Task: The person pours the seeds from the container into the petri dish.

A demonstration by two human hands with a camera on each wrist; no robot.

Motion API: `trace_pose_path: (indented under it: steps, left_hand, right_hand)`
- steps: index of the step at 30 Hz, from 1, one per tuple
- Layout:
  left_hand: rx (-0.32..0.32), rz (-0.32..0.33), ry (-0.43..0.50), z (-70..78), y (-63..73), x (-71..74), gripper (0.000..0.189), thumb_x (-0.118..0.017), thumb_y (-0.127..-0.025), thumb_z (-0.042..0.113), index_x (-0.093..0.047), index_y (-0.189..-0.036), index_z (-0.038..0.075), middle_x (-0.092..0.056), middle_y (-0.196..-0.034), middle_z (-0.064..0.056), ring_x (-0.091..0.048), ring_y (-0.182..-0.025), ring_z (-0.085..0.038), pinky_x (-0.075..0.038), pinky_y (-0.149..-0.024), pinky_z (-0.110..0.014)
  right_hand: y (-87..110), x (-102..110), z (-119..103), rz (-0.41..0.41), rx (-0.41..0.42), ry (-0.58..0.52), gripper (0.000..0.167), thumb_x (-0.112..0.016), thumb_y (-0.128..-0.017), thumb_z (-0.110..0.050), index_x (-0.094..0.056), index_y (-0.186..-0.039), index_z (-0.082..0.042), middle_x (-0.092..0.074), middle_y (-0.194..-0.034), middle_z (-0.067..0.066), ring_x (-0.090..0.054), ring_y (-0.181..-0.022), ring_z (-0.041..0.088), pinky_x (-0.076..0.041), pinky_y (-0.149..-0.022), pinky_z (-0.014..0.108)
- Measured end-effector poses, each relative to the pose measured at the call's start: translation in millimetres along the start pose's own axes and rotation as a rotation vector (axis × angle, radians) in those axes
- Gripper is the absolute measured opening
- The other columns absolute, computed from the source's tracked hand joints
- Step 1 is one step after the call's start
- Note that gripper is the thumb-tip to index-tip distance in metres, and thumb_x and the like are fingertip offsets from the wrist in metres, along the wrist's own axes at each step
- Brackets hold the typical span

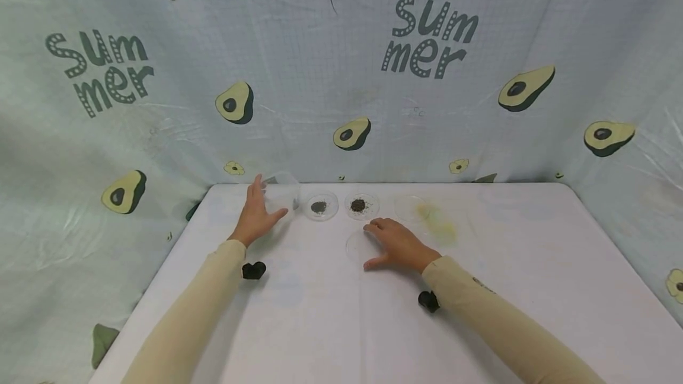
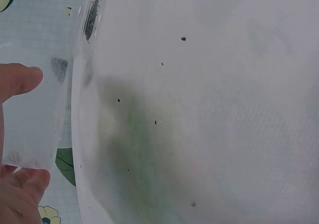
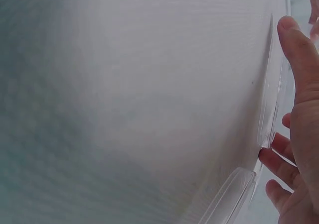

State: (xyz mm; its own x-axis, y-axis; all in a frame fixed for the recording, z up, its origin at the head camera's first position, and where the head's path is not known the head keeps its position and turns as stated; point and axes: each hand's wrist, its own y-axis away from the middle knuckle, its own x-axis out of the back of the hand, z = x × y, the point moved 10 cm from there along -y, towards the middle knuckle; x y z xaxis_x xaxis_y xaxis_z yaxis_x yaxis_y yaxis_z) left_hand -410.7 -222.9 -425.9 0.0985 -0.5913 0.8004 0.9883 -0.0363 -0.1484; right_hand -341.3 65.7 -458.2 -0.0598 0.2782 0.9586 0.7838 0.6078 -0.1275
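Note:
Near the table's back left, my left hand (image 1: 258,215) spans a clear plastic cup-like container (image 1: 281,189), fingers along its left side and thumb at the front. In the left wrist view the container's wall (image 2: 30,124) lies between thumb and fingers. My right hand (image 1: 397,246) holds a clear round dish (image 1: 356,249) by its rim, in the middle of the table. Thumb and fingertips sit at opposite edges of it. Behind stand a dish of dark grey grains (image 1: 318,207) and a dish of brown crumbs (image 1: 358,205).
A further clear dish (image 1: 408,208) stands at the back right, beside a yellow-green patch (image 1: 437,224). Small dark specks (image 2: 155,122) dot the white tabletop (image 1: 320,325). A patterned cloth (image 1: 299,76) hangs behind the table. Black devices (image 1: 254,270) sit at both wrists.

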Motion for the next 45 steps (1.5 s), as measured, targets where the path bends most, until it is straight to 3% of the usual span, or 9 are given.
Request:
trace_pose_path:
  steps: [5,10,15,24,35,45]
  left_hand:
    - [0.038,-0.032,-0.001,-8.9,1.5,-5.2,0.107,-0.069,-0.087,0.034,0.013,-0.154,0.013,-0.018,-0.151,-0.023,-0.032,-0.139,-0.04,-0.033,-0.111,-0.057]
    - [0.033,-0.034,0.014,-10.2,4.0,-5.4,0.105,-0.069,-0.087,0.033,0.009,-0.154,0.011,-0.02,-0.15,-0.023,-0.032,-0.138,-0.04,-0.033,-0.111,-0.057]
    - [0.041,-0.029,0.015,-9.4,5.8,-3.4,0.103,-0.069,-0.087,0.033,0.005,-0.154,0.008,-0.021,-0.149,-0.024,-0.033,-0.138,-0.04,-0.033,-0.111,-0.056]
    - [0.1,-0.034,0.039,-24.4,7.8,-13.8,0.103,-0.071,-0.086,0.034,0.003,-0.154,0.009,-0.023,-0.152,-0.022,-0.032,-0.139,-0.04,-0.029,-0.114,-0.056]
    - [0.045,-0.05,0.008,-17.2,3.6,-14.4,0.099,-0.069,-0.088,0.03,0.003,-0.152,0.005,-0.026,-0.147,-0.026,-0.035,-0.136,-0.042,-0.03,-0.113,-0.056]
    - [0.071,-0.065,-0.019,-21.7,5.1,-17.8,0.099,-0.068,-0.089,0.029,0.004,-0.152,0.004,-0.025,-0.146,-0.027,-0.037,-0.134,-0.042,-0.031,-0.113,-0.055]
  right_hand:
    - [1.5,0,-5,-0.019,0.011,-0.016,0.084,-0.078,-0.07,-0.058,-0.054,-0.133,-0.007,-0.056,-0.133,0.014,-0.052,-0.124,0.031,-0.043,-0.106,0.043]
    - [1.0,1,-7,-0.014,0.015,0.002,0.081,-0.078,-0.072,-0.056,-0.054,-0.132,-0.008,-0.056,-0.132,0.014,-0.053,-0.123,0.031,-0.043,-0.105,0.043]
    - [-2.1,5,-9,0.01,0.035,-0.004,0.077,-0.078,-0.073,-0.053,-0.054,-0.13,-0.008,-0.056,-0.132,0.013,-0.053,-0.122,0.03,-0.044,-0.104,0.042]
    - [-10.9,16,-4,0.073,0.026,0.032,0.078,-0.078,-0.074,-0.053,-0.054,-0.131,-0.005,-0.056,-0.133,0.014,-0.054,-0.122,0.03,-0.045,-0.104,0.043]
    - [-23.7,31,18,0.098,-0.094,0.008,0.077,-0.075,-0.077,-0.054,-0.052,-0.134,-0.008,-0.05,-0.14,0.013,-0.048,-0.129,0.031,-0.042,-0.108,0.045]
    - [-31.4,26,32,0.094,-0.137,-0.023,0.076,-0.075,-0.077,-0.052,-0.052,-0.134,-0.008,-0.05,-0.141,0.014,-0.047,-0.131,0.031,-0.039,-0.111,0.046]
